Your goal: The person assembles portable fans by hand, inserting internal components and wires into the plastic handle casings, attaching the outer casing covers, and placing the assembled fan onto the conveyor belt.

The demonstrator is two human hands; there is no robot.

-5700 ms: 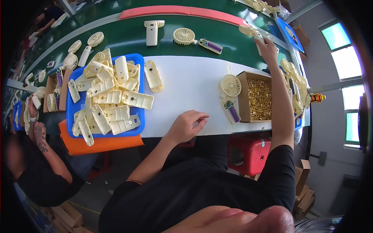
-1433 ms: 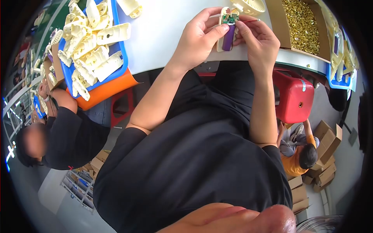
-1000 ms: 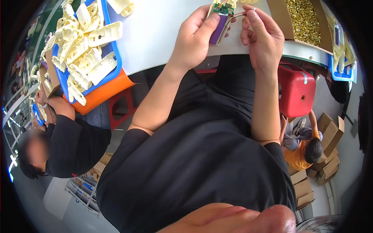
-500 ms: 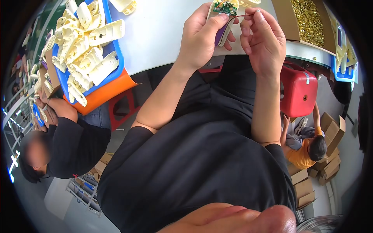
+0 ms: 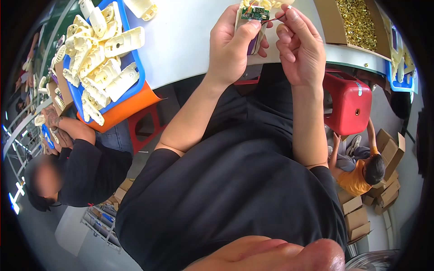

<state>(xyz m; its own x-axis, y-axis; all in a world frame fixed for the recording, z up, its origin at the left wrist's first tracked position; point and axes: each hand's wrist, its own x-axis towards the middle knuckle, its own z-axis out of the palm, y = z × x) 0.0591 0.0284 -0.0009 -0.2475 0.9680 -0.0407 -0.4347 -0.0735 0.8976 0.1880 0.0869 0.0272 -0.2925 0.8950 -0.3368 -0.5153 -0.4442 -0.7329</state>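
Note:
My left hand is wrapped round a cream and purple plastic housing at the table's edge. A small green circuit board with a digit display sits at the housing's top, under my left thumb. My right hand pinches thin red and black wires between thumb and forefinger, close to a small white tip. The wires run from the board to those fingers. Further cream parts lie just beyond the housing, partly cut off by the frame's top.
On the left, a blue tray is heaped with cream plastic shells. A cardboard box of small gold-coloured metal pieces stands at right. Below the white table is a red stool. One person sits at left, another at lower right near cartons.
Both hands have shifted slightly left, bringing the housing and wires along. My right hand has come a little nearer the board, still pinching the wires.

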